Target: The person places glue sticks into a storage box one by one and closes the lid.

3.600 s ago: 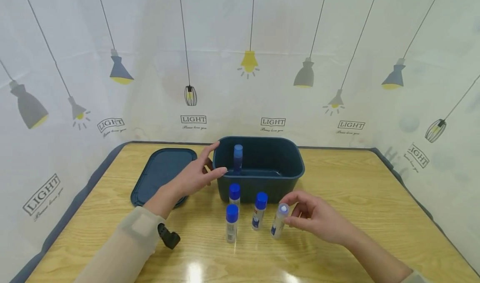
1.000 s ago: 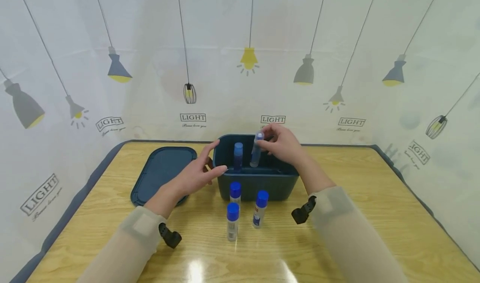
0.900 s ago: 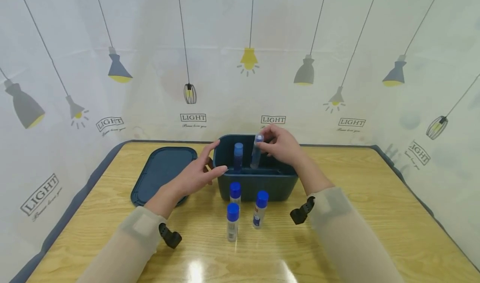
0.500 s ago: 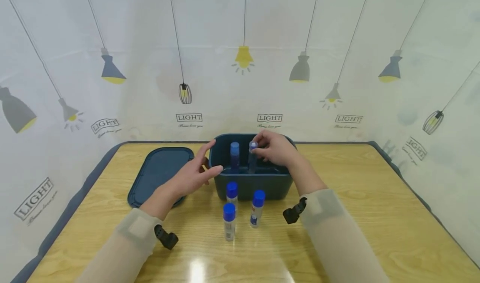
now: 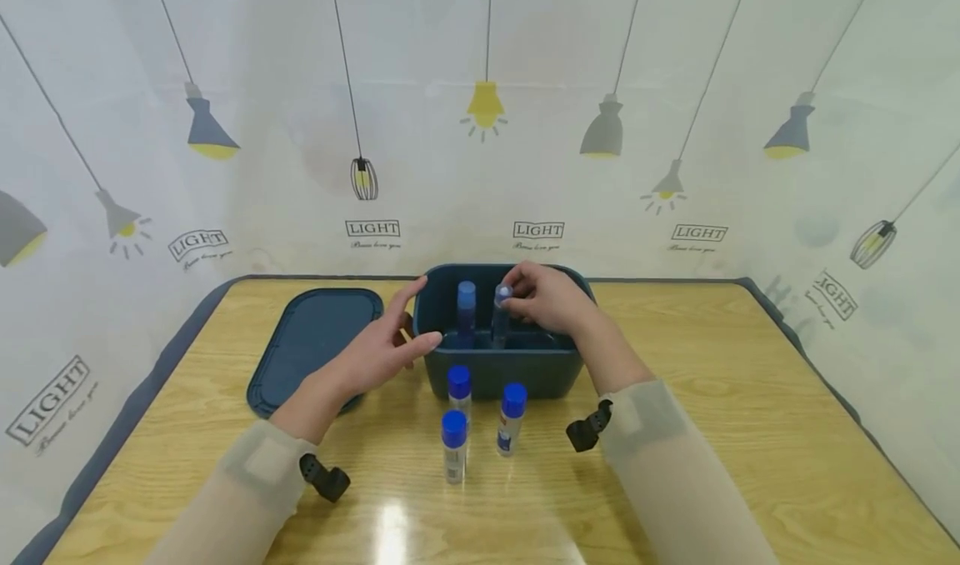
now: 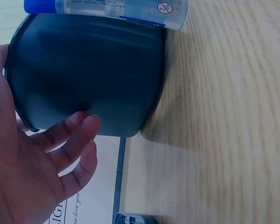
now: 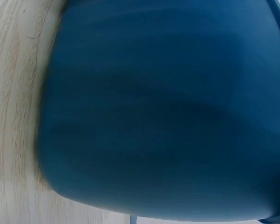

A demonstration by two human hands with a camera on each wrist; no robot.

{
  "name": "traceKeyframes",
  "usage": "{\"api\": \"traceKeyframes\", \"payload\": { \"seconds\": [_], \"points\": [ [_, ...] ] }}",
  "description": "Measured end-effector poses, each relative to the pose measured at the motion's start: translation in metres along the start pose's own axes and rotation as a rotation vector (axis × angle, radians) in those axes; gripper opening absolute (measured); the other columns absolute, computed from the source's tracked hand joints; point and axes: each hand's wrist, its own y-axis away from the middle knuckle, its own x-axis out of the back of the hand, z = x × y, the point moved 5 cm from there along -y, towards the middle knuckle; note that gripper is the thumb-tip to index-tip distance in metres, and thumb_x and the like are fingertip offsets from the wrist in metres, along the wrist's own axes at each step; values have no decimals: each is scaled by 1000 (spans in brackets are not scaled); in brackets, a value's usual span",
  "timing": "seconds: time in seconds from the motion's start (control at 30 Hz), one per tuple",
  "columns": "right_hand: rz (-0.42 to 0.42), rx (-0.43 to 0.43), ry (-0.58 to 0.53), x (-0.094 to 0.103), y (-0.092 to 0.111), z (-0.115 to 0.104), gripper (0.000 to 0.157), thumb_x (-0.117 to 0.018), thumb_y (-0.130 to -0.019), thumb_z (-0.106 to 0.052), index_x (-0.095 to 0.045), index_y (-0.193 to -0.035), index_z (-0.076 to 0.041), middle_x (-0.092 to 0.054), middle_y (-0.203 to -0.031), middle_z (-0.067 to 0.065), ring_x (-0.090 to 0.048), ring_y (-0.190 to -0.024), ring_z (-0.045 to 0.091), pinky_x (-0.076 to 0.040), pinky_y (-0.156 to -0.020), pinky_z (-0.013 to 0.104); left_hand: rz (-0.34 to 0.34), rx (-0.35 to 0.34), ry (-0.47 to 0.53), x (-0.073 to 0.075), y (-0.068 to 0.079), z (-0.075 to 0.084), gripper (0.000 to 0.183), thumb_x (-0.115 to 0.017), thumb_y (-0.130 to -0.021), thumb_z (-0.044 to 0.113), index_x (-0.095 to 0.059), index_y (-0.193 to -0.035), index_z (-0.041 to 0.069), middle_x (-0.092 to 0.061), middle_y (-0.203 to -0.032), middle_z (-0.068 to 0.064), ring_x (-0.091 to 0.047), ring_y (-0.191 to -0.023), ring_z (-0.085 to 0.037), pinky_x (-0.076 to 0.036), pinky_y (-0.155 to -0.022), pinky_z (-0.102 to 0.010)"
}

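My right hand (image 5: 551,298) pinches a clear glue stick (image 5: 501,319) near its top, standing upright inside the dark blue bin (image 5: 510,377). To its left in the bin stands another glue stick (image 5: 467,311) with a blue cap. The left hand (image 5: 375,352) spans the bin's left end, thumb and forefinger spread at the rim. In the left wrist view its other fingers (image 6: 67,144) are loosely bent beside the bin wall. In front of the bin stand three blue-capped glue sticks: one nearest me (image 5: 453,448), one behind it (image 5: 460,390) and one to the right (image 5: 510,422).
A dark blue lid (image 5: 318,340) lies flat on the wooden table (image 5: 712,382), left of the bin and partly behind my left forearm. A pale sheet printed with lamps (image 5: 420,107) rises behind the table. The right wrist view shows mostly the bin's outer wall (image 7: 163,116).
My right hand has carried the clear glue stick from the table's front right into the bin and lowered it beside the other one. The left hand has stayed at the bin's left end.
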Motion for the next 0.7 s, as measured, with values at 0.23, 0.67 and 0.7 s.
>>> {"api": "traceKeyframes", "payload": {
  "seconds": [0.23, 0.67, 0.7],
  "points": [
    [3, -3, 23, 3, 6, -4, 33, -74, -107, -21, -64, -137, -12, -74, -130, 12, -74, -96, 24, -63, -85, 39, -7, -15, 7, 1, 1, 5, 91, -63, -106, 62, -7, -175, 45, -61, -100, -11, -67, -86, -39, -55, -76, -42],
    [13, 23, 24, -1, 5, -4, 28, -73, -108, -20, -66, -135, -14, -74, -124, 10, -76, -98, 20, -63, -89, 40, -11, 5, 6, 0, 2, 0, 91, -63, -106, 63, -6, -175, 45, -63, -104, -11, -69, -88, -35, -56, -78, -41],
    [14, 24, 22, -1, 5, -4, 28, -73, -108, -20, -66, -135, -14, -74, -124, 10, -76, -98, 20, -63, -90, 40, -10, 5, 6, 1, 1, 0, 91, -63, -106, 63, -6, -175, 45, -63, -104, -11, -69, -88, -35, -56, -78, -41]
  ]
}}
